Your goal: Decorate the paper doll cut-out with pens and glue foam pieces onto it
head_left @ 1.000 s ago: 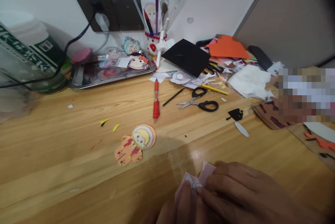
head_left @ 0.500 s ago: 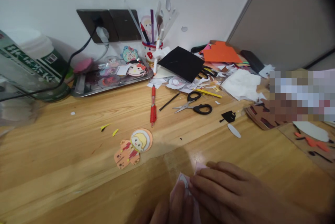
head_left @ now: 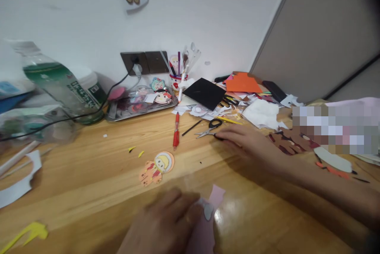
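Left hand (head_left: pixel 166 220), fingers closed, holds pink paper (head_left: pixel 203 234); right hand (head_left: pixel 247 140), loosely curled, meets scissors (head_left: pixel 205 132), grip unclear. Best grasp handles, not blades; steady the paper.

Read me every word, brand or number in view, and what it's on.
No text reads clearly.
Leaning bottle: white characters on its green label, too blurred.
White-and-green tub behind it: label print, too small and blurred.
Pixelated patch at right: any text there is masked.
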The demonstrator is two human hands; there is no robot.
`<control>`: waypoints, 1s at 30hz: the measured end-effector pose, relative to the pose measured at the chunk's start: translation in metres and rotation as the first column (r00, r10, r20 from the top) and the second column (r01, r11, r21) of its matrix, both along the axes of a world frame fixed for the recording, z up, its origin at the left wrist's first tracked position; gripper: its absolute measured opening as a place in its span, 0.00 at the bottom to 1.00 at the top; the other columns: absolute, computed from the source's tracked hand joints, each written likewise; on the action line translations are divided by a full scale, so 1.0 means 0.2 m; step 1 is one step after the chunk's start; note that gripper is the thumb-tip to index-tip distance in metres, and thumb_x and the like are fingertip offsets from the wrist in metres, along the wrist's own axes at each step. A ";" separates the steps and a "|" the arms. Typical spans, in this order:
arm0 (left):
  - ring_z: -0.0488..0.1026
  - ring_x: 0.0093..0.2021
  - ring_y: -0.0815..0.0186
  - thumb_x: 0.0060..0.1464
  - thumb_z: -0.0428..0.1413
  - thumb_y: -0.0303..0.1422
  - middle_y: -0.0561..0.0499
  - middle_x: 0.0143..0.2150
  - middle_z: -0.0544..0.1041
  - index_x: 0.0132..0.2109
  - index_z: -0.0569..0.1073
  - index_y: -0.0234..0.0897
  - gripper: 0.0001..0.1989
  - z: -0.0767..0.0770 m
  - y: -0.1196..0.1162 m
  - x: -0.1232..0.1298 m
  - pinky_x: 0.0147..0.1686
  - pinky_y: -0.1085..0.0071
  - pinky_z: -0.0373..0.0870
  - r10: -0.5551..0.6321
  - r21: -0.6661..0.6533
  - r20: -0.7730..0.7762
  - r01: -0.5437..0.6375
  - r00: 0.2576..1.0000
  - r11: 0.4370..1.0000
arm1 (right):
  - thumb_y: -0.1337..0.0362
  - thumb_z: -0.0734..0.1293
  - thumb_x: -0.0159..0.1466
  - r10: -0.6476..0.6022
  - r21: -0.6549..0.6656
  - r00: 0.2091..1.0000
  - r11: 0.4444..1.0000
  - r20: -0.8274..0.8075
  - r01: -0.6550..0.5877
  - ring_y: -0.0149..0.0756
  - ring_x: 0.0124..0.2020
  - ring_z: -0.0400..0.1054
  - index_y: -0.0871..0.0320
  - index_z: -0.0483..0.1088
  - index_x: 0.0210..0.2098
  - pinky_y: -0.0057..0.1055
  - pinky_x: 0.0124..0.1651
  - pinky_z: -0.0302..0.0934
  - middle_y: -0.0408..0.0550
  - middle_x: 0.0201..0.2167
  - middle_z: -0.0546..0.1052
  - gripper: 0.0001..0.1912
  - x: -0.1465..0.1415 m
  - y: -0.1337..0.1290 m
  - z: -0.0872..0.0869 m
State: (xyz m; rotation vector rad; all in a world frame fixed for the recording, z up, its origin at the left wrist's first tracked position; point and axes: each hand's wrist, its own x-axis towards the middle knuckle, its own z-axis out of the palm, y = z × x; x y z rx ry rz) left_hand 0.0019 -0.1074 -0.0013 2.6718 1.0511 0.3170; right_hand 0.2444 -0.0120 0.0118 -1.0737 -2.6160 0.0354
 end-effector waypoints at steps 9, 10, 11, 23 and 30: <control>0.65 0.41 0.58 0.42 0.60 0.34 0.49 0.38 0.72 0.39 0.71 0.38 0.14 0.10 0.09 0.15 0.35 0.65 0.64 0.282 -0.251 -0.127 -0.306 0.951 0.918 | 0.77 0.57 0.59 -0.022 0.200 0.888 0.977 0.459 -0.079 0.42 0.44 0.65 0.63 0.65 0.47 0.35 0.43 0.60 0.55 0.44 0.71 0.18 -0.04 0.21 -0.01; 0.66 0.40 0.58 0.41 0.60 0.35 0.49 0.36 0.73 0.37 0.71 0.38 0.13 0.11 0.10 0.15 0.33 0.67 0.63 0.285 -0.257 -0.150 -0.316 0.947 0.913 | 0.76 0.57 0.59 -0.052 0.204 0.875 0.977 0.481 -0.054 0.42 0.42 0.66 0.63 0.65 0.47 0.35 0.42 0.60 0.56 0.43 0.71 0.17 -0.05 0.19 0.00; 0.66 0.39 0.58 0.41 0.60 0.35 0.49 0.34 0.73 0.36 0.72 0.39 0.12 0.11 0.10 0.15 0.31 0.68 0.62 0.287 -0.259 -0.168 -0.323 0.943 0.910 | 0.76 0.57 0.59 -0.084 0.203 0.862 0.979 0.500 -0.023 0.42 0.41 0.67 0.64 0.65 0.46 0.34 0.40 0.60 0.56 0.41 0.72 0.16 -0.06 0.18 0.02; 0.66 0.28 0.64 0.27 0.65 0.33 0.54 0.25 0.70 0.26 0.71 0.39 0.14 0.14 0.10 0.19 0.23 0.74 0.52 0.406 -0.407 -0.219 -0.462 0.887 0.788 | 0.77 0.56 0.59 -0.100 0.153 0.850 0.988 0.517 0.023 0.42 0.39 0.68 0.67 0.68 0.41 0.31 0.39 0.58 0.59 0.37 0.73 0.13 -0.11 0.14 0.07; 0.58 0.21 0.73 0.34 0.59 0.33 0.59 0.17 0.61 0.17 0.65 0.35 0.10 0.26 0.17 0.09 0.20 0.77 0.52 0.389 -0.799 -0.018 -0.247 0.921 0.548 | 0.76 0.58 0.58 -0.058 0.107 0.872 0.994 0.486 0.007 0.40 0.36 0.69 0.65 0.70 0.37 0.29 0.36 0.58 0.57 0.33 0.74 0.11 -0.11 0.16 0.08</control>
